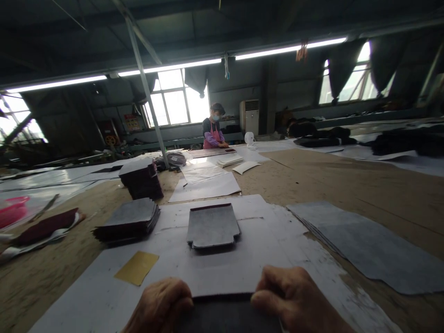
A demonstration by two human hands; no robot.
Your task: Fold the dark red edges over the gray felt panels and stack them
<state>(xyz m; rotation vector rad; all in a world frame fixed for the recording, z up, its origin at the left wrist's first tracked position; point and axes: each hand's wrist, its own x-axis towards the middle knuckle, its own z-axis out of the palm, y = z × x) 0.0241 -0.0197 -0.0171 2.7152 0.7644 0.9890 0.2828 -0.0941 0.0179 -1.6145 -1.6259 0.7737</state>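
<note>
My left hand (164,305) and my right hand (289,296) pinch the two far corners of a dark grey fabric piece (224,314) at the bottom of the view. Its far edge runs straight between my thumbs, and its near part is cut off by the frame. Beyond it, a small pile of notched grey fabric pieces (213,226) lies on the white sheet (215,273). A yellowish square card (137,268) rests ahead of my left hand. Farther left sits a thick stack of grey-topped dark pieces (126,219).
Behind that stack stands a taller dark stack (140,178). Large grey sheets (367,245) lie on the right of the brown table (312,175). Maroon cloth (46,226) and a pink item (14,210) are at left. A masked co-worker (214,129) stands at the far side.
</note>
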